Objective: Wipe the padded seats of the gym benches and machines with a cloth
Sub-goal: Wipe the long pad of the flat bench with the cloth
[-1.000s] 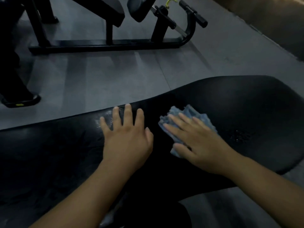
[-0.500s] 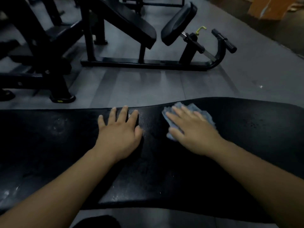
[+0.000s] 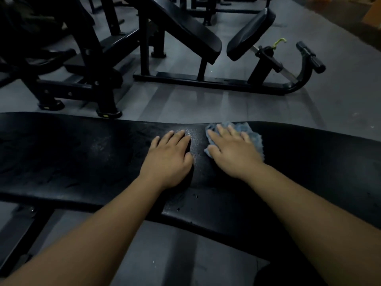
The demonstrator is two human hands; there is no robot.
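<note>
Hands lie side by side on the black bench pad point(image 3: 82, 157), near its far edge. The left hand point(image 3: 168, 162) rests flat on the bare pad with straight fingers, holding nothing. Just right of it, the right hand point(image 3: 234, 152) presses flat on a crumpled blue cloth point(image 3: 254, 137), fingers spread and straight; the cloth shows past the fingertips and on the hand's right side. A dull, speckled patch of pad lies between the hands. Beyond, across grey floor point(image 3: 195, 104), stands an incline bench point(image 3: 185, 32) with a tilted seat point(image 3: 250, 32).
</note>
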